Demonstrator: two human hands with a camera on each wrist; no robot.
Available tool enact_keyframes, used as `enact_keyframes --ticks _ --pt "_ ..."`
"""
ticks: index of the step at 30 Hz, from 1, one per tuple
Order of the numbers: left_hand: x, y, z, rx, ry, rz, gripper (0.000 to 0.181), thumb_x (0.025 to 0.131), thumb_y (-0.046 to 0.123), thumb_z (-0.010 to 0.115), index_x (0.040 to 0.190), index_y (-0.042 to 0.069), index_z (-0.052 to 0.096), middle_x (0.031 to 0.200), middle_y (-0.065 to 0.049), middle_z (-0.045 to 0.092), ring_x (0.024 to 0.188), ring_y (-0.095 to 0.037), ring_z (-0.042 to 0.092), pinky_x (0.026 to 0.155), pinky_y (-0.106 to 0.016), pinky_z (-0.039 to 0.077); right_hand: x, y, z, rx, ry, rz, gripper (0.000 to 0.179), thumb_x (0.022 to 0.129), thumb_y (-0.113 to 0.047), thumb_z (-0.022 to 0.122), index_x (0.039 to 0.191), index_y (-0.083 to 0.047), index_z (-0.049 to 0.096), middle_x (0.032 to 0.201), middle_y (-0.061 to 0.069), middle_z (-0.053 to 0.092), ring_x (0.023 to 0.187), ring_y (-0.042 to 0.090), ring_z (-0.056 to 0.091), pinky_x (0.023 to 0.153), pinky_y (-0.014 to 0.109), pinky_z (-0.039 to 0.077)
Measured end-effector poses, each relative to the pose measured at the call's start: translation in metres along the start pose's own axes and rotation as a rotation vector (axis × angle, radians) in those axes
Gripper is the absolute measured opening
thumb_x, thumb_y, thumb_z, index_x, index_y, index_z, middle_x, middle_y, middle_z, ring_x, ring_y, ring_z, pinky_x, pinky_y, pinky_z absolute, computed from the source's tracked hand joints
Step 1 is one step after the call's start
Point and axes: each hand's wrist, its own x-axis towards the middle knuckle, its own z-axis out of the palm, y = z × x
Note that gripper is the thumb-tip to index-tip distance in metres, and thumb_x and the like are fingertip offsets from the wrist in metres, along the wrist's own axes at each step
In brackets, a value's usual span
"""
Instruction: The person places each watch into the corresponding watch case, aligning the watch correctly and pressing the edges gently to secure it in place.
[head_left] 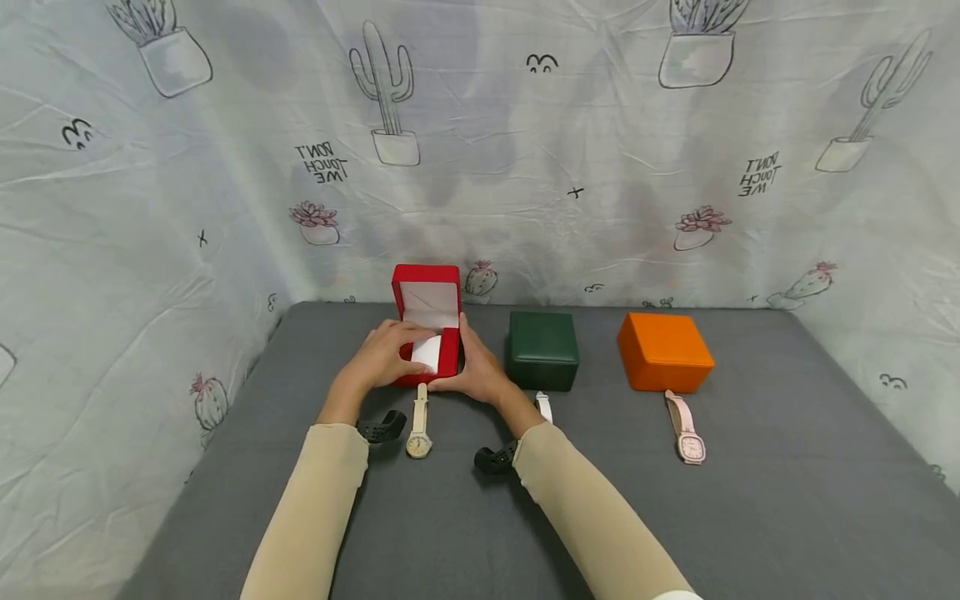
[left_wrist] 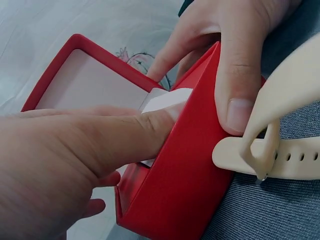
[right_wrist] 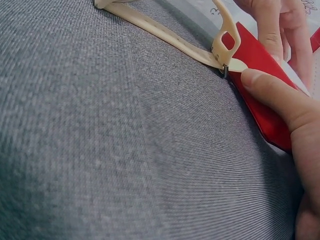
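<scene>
Red covered the open, hinged, roughly square box (head_left: 450, 354), which stood near the far edge of the grey cloth-covered table (head_left: 637, 525), its white-lined lid (head_left: 429, 302) raised at the back. Inside sat a small white block-shaped cushion (head_left: 427, 353), pinched between the thumb and fingers of the left hand (head_left: 388, 354). The right hand (head_left: 477, 372) grasped the box itself, thumb against the front wall and fingers round the right side. Just in front lay a cream watch with a round dial (head_left: 420, 421), its strap pointing toward the box (whether the strap's tip touched the red wall, I could not tell). To the right stood a closed dark green box (head_left: 543, 350), and before it lay a white watch strap (head_left: 544, 407), partly hidden by the right forearm. Farther right, a pink watch with a squarish face (head_left: 686, 433) lay in front of a closed orange box (head_left: 666, 350). Behind everything hung a whitish curtain printed with potted cacti (head_left: 480, 192).
</scene>
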Motion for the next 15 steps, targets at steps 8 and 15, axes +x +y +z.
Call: enact_keyframes --ticks 8,15 --pt "0.0 0.0002 -0.0022 -0.066 0.059 0.007 0.069 0.078 0.03 0.08 0.14 0.018 0.052 0.146 -0.01 0.046 0.128 -0.032 0.04 0.103 -0.055 0.044 0.0005 -0.0002 0.0005 0.006 0.008 0.012 0.127 0.071 -0.039 0.085 0.156 -0.022 -0.008 0.163 0.002 0.014 0.144 0.021 0.028 0.112 0.046 0.038" --pt "-0.0016 0.0012 -0.0039 -0.125 0.137 0.015 0.069 0.078 0.026 0.081 0.14 0.016 0.052 0.143 -0.009 0.046 0.126 -0.03 0.045 0.103 -0.054 0.045 0.0015 0.0004 0.0015 0.005 0.003 0.015 0.128 0.071 -0.04 0.085 0.156 -0.022 -0.009 0.162 0.002 0.014 0.144 0.021 0.028 0.112 0.045 0.038"
